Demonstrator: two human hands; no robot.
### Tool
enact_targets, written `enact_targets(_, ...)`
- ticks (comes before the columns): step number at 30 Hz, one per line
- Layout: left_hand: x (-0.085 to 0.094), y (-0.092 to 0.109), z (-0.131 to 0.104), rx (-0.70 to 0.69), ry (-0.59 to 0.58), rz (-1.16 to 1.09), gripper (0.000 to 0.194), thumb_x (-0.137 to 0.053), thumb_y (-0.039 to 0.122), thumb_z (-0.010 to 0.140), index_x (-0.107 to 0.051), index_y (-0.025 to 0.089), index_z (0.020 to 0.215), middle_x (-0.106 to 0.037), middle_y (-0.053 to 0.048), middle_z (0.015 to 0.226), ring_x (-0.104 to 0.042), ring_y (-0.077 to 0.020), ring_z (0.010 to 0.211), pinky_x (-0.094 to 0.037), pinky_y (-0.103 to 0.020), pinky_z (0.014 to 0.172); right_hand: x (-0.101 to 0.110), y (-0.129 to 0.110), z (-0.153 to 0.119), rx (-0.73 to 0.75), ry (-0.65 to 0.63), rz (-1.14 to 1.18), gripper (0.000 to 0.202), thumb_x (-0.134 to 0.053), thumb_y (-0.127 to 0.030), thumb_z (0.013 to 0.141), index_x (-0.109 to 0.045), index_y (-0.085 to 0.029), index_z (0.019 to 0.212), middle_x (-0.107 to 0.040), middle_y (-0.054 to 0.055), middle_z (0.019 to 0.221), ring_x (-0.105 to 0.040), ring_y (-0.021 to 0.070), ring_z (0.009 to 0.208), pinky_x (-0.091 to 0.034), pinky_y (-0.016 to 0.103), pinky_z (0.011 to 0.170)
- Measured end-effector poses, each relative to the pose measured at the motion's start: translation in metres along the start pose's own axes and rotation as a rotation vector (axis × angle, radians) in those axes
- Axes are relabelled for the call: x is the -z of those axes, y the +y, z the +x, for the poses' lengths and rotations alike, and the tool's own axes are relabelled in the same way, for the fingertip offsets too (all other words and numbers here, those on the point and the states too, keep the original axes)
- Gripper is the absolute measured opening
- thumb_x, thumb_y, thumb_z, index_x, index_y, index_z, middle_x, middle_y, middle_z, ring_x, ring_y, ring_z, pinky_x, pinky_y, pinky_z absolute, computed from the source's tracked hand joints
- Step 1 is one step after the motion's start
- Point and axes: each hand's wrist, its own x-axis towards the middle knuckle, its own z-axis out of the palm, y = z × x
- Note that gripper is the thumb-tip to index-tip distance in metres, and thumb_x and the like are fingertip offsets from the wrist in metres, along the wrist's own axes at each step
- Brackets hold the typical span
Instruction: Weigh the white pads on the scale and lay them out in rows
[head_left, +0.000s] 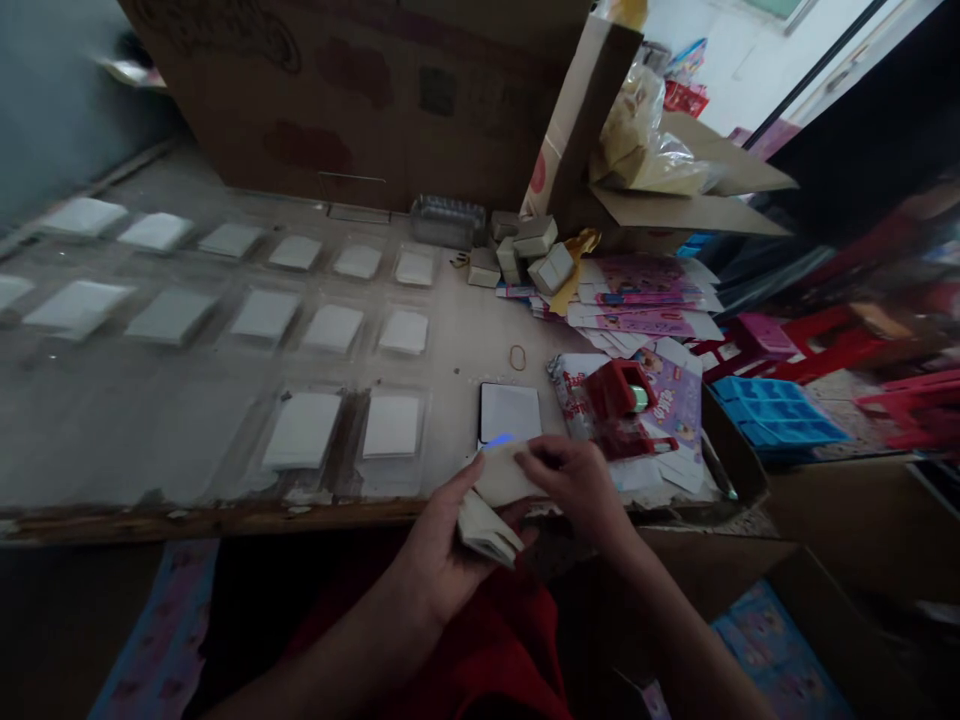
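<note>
A stack of white paper sheets [486, 528] rests in my left hand [441, 548], fingers closed around its lower part. My right hand [574, 480] pinches the far right edge of the upper sheets, which are bent away from the rest. Just beyond the hands lies a small flat device [510, 412] with a pale top and a blue glow at its near edge. Left of it, a white stack of paper [391, 425] lies in a clear plastic tray, and another paper stack [301, 430] sits beside that one.
Further rows of clear trays with paper stacks [264, 315] cover the table's left side. At right are a red tape dispenser [619, 395], printed cartons [637, 300] and small pale blocks [534, 238]. A rubber band [517, 357] lies mid-table. A large cardboard box [360, 100] stands behind.
</note>
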Motion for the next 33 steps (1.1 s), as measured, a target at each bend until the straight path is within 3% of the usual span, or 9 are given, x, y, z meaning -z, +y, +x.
enact_targets(2,0.000,0.001,0.000,0.024,0.082,-0.024,0.029,-0.075,0.031,0.078,-0.059,0.017,0.098,-0.069,-0.006,0.085,-0.070,-0.0217,0.079,-0.055,-0.051,0.088,0.004,0.008,0.013,0.070,0.216,-0.156,0.022,-0.061,-0.032,0.088,-0.073,-0.016,0.078,-0.065,-0.001,0.064,-0.057,0.0119,0.058,-0.040,0.021,0.055)
enact_targets(5,-0.001,0.004,-0.001,0.064,0.153,-0.040,0.027,-0.076,0.026,0.076,-0.058,0.017,0.093,-0.068,-0.008,0.081,-0.070,-0.0226,0.078,-0.054,-0.053,0.089,0.003,0.026,0.030,0.322,0.460,-0.480,0.017,-0.060,-0.026,0.091,-0.073,-0.019,0.099,-0.075,0.004,0.089,-0.068,0.0177,0.080,-0.046,0.027,0.075)
enact_targets(7,-0.002,0.006,-0.002,0.084,0.166,-0.046,0.029,-0.078,0.025,0.074,-0.059,0.017,0.095,-0.068,-0.008,0.081,-0.070,-0.0232,0.078,-0.055,-0.053,0.089,-0.004,0.038,0.037,0.491,0.401,-0.647,0.022,-0.058,-0.022,0.092,-0.070,-0.019,0.111,-0.075,0.008,0.107,-0.068,0.0205,0.096,-0.045,0.030,0.087)
enact_targets(10,-0.005,0.010,-0.005,0.112,0.196,-0.066,0.034,-0.080,0.024,0.072,-0.060,0.017,0.100,-0.068,-0.008,0.084,-0.070,-0.0230,0.080,-0.055,-0.052,0.090,-0.018,0.047,0.038,0.599,0.228,-0.720,0.020,-0.058,-0.018,0.093,-0.068,-0.019,0.110,-0.074,0.007,0.110,-0.068,0.0211,0.100,-0.041,0.036,0.096)
enact_targets(16,-0.009,0.012,-0.011,0.146,0.258,-0.049,0.029,-0.078,0.021,0.073,-0.062,0.014,0.097,-0.068,-0.010,0.082,-0.068,-0.0226,0.078,-0.057,-0.050,0.086,-0.018,0.044,0.037,0.452,0.146,-0.540,0.025,-0.068,-0.033,0.088,-0.068,-0.021,0.109,-0.074,0.007,0.108,-0.066,0.0246,0.103,-0.041,0.041,0.094)
enact_targets(20,-0.004,0.007,-0.011,0.201,0.220,-0.053,0.028,-0.079,0.021,0.071,-0.062,0.014,0.093,-0.066,-0.008,0.081,-0.067,-0.0213,0.078,-0.057,-0.047,0.085,-0.003,0.044,0.041,0.430,0.227,-0.411,0.023,-0.071,-0.032,0.085,-0.070,-0.022,0.106,-0.074,0.006,0.107,-0.066,0.0223,0.101,-0.047,0.038,0.091)
enact_targets(26,0.004,0.004,-0.007,0.239,0.146,-0.075,0.018,-0.075,0.021,0.074,-0.062,0.015,0.085,-0.063,-0.005,0.075,-0.064,-0.0174,0.072,-0.056,-0.043,0.086,0.011,0.030,0.049,0.424,0.196,-0.521,0.014,-0.069,-0.029,0.086,-0.073,-0.023,0.098,-0.075,0.004,0.098,-0.065,0.0225,0.093,-0.047,0.038,0.085)
enact_targets(30,0.006,0.006,-0.008,0.251,0.175,-0.075,0.022,-0.076,0.019,0.072,-0.063,0.014,0.088,-0.064,-0.006,0.078,-0.064,-0.0184,0.075,-0.056,-0.044,0.089,0.013,0.017,0.054,0.439,0.196,-0.540,0.020,-0.073,-0.035,0.083,-0.074,-0.024,0.099,-0.074,0.004,0.094,-0.064,0.0227,0.091,-0.045,0.039,0.083)
enact_targets(33,0.007,0.007,-0.008,0.265,0.185,-0.099,0.025,-0.077,0.017,0.070,-0.063,0.013,0.091,-0.065,-0.008,0.083,-0.065,-0.0206,0.080,-0.056,-0.044,0.089,0.013,0.010,0.055,0.476,0.119,-0.604,0.021,-0.074,-0.038,0.081,-0.074,-0.025,0.097,-0.073,0.003,0.092,-0.062,0.0227,0.088,-0.043,0.038,0.081)
